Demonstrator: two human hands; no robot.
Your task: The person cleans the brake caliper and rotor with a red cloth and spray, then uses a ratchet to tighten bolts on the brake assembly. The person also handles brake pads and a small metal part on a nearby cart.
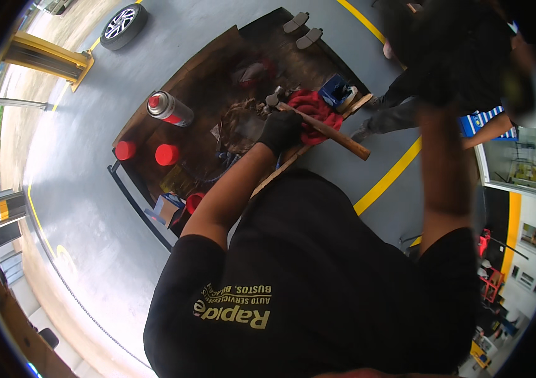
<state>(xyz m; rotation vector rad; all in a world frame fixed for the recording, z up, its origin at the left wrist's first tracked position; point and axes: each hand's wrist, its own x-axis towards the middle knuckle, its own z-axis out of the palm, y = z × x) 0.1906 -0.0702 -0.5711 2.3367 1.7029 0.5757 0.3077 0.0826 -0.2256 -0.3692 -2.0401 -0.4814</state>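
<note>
While my gloved left hand (280, 130) clamps the wooden-handled hammer (324, 129) beside the red rag (312, 107), as if for close taps, I cannot tell my raised right hand's (463, 57) grip.

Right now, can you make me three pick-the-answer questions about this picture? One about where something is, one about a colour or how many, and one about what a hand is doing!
1. Where does the spray can lie?
A on the dark board
B on the tyre
C in a hand

2. What colour is the rag?
A green
B red
C white

3. What is the gloved left hand doing?
A hanging open
B pressing the floor
C gripping the hammer

Answers: A, the can rests on the board; B, the cloth is plainly red; C, the fingers wrap the wooden handle.
</note>
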